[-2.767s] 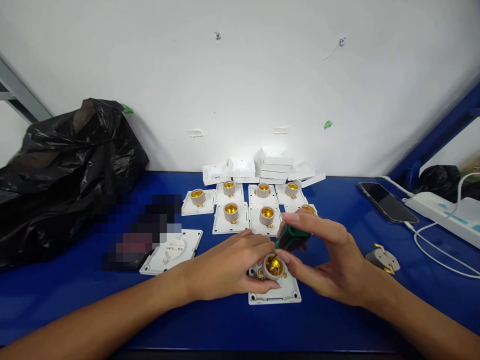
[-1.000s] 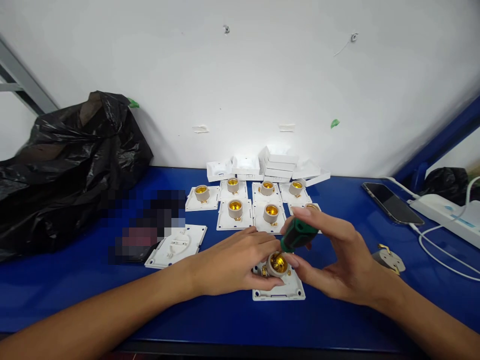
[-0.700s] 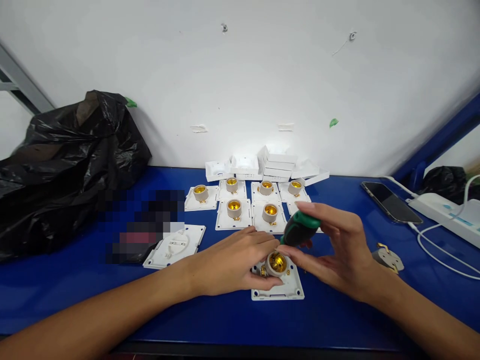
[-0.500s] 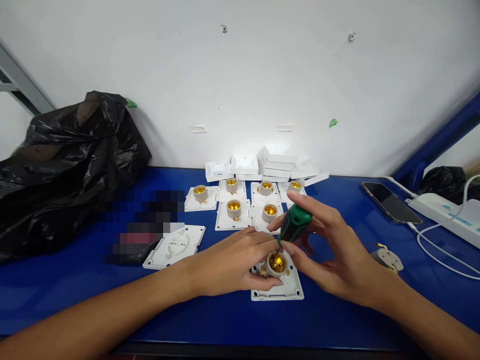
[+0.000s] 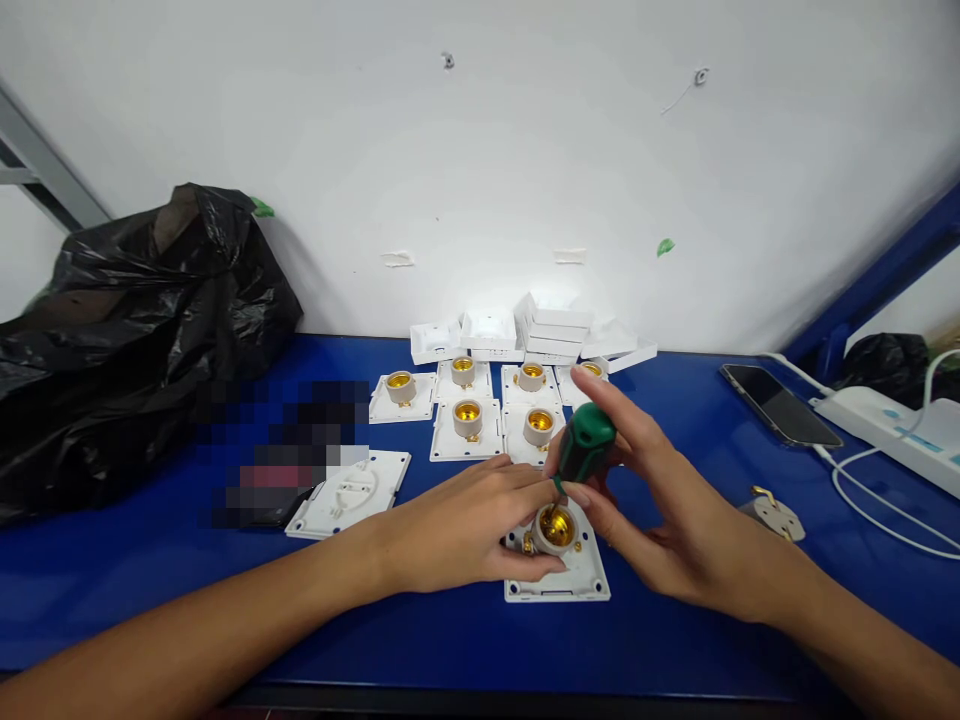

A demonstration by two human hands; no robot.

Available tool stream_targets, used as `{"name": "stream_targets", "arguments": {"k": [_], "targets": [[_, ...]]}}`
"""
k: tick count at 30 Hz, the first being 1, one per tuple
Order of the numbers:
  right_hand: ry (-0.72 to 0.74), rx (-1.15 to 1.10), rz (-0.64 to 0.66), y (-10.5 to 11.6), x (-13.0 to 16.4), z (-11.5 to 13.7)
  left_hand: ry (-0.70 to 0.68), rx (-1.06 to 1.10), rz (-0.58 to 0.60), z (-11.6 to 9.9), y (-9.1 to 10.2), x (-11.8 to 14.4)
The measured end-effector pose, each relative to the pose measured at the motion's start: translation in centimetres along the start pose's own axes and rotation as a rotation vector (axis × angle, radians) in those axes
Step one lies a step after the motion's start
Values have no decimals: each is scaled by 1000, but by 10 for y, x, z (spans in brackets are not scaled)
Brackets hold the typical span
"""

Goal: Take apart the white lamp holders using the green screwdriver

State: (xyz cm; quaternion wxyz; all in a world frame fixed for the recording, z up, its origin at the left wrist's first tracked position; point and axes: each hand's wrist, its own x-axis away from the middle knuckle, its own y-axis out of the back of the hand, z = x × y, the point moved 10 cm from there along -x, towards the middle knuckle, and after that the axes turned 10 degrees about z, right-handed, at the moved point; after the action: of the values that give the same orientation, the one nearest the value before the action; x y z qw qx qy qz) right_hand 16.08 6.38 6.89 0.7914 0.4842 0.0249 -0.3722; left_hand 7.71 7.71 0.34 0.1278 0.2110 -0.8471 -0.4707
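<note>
A white square plate point(image 5: 559, 588) lies near the table's front, carrying a round lamp socket point(image 5: 556, 530) with a brass-coloured inside. My left hand point(image 5: 469, 525) grips the socket from its left side, thumb low in front and fingers behind. In my right hand point(image 5: 660, 510) is a screwdriver point(image 5: 588, 445) with a green and black handle, held tilted. Its shaft reaches down into the socket; the tip is hard to make out inside. Small brass terminals stick out at the socket's sides.
Several plates with sockets point(image 5: 467, 418) stand behind my hands, white covers point(image 5: 559, 325) stacked at the wall. A bare plate point(image 5: 352, 495) lies left, beside a black bag point(image 5: 150, 340). Rightward are a loose socket point(image 5: 776, 517), a phone point(image 5: 780, 403) and a power strip point(image 5: 892, 430).
My right hand has shifted its fingers around the screwdriver handle, which has tipped and moved slightly left and down. The plate has slid a little to the right; my left hand stays on the socket.
</note>
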Motion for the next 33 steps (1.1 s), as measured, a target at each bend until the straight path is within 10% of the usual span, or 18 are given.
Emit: {"name": "stream_targets", "arguments": {"k": [33], "targets": [[190,-26,-128,8,3,6,0,-18,60,-1,-4,-1]]}}
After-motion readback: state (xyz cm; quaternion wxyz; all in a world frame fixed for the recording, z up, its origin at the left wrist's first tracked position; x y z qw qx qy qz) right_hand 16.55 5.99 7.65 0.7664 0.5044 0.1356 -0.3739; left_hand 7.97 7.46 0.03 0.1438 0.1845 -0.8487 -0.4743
